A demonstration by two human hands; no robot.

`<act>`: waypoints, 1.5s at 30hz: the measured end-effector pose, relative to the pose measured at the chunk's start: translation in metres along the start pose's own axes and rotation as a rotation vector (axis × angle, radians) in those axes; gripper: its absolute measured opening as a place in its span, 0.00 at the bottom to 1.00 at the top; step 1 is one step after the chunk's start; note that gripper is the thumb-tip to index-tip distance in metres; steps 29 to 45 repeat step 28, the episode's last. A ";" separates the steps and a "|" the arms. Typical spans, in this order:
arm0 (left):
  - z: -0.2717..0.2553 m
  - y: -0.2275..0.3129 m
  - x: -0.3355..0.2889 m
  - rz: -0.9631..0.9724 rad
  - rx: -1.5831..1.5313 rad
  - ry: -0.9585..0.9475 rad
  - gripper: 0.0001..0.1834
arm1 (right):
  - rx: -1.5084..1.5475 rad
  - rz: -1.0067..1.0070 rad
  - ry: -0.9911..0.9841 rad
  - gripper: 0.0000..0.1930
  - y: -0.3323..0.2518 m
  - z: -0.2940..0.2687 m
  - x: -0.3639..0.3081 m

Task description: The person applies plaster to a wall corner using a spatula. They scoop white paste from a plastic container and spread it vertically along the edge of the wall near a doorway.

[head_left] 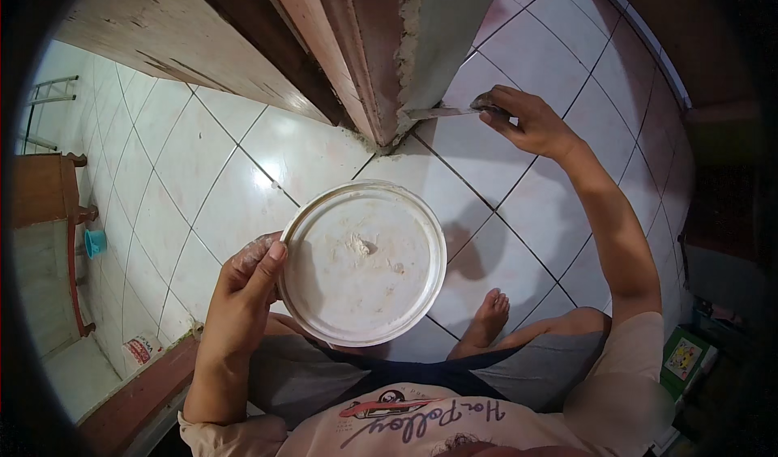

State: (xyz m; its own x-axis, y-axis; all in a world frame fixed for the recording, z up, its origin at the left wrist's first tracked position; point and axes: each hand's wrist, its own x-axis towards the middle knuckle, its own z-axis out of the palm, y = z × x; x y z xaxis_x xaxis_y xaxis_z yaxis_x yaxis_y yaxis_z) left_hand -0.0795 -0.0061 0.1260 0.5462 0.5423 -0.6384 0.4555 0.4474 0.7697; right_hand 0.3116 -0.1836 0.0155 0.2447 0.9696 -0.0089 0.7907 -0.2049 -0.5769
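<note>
My left hand (245, 288) grips the left rim of a round white lid (361, 262) held flat over my lap; a small lump of pale putty lies near its middle. My right hand (525, 121) reaches forward and holds a putty knife (442, 113) by its handle. The blade's tip touches the lower edge of a grey plastered wall corner (438, 36), just beside a brown wooden door frame (340, 60). My bare foot (486, 319) rests on the tiled floor below the lid.
White glossy floor tiles (203, 173) spread left and right of the door frame. A wooden piece of furniture (49, 214) and a small blue cup (95, 243) stand at the far left. A green box (685, 358) lies at the lower right.
</note>
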 end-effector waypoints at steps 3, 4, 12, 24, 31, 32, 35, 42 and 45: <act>-0.004 -0.001 0.001 -0.004 0.024 -0.024 0.19 | 0.005 -0.013 0.034 0.12 -0.001 -0.001 0.003; -0.002 0.000 0.001 -0.004 0.024 -0.025 0.19 | -0.004 -0.012 0.027 0.12 0.001 0.000 0.004; -0.006 -0.003 0.002 0.007 0.022 -0.016 0.18 | -0.007 -0.009 0.030 0.10 0.004 0.001 0.009; -0.002 -0.001 0.002 0.020 -0.018 -0.023 0.18 | -0.095 -0.042 0.096 0.10 0.002 -0.007 0.023; 0.001 0.000 0.002 0.011 -0.023 -0.008 0.18 | -0.140 -0.072 0.123 0.11 0.001 -0.012 0.030; 0.001 0.000 0.002 0.011 -0.023 -0.008 0.18 | -0.140 -0.072 0.123 0.11 0.001 -0.012 0.030; 0.001 0.000 0.002 0.011 -0.023 -0.008 0.18 | -0.140 -0.072 0.123 0.11 0.001 -0.012 0.030; 0.001 0.000 0.002 0.011 -0.023 -0.008 0.18 | -0.140 -0.072 0.123 0.11 0.001 -0.012 0.030; 0.001 0.000 0.002 0.011 -0.023 -0.008 0.18 | -0.140 -0.072 0.123 0.11 0.001 -0.012 0.030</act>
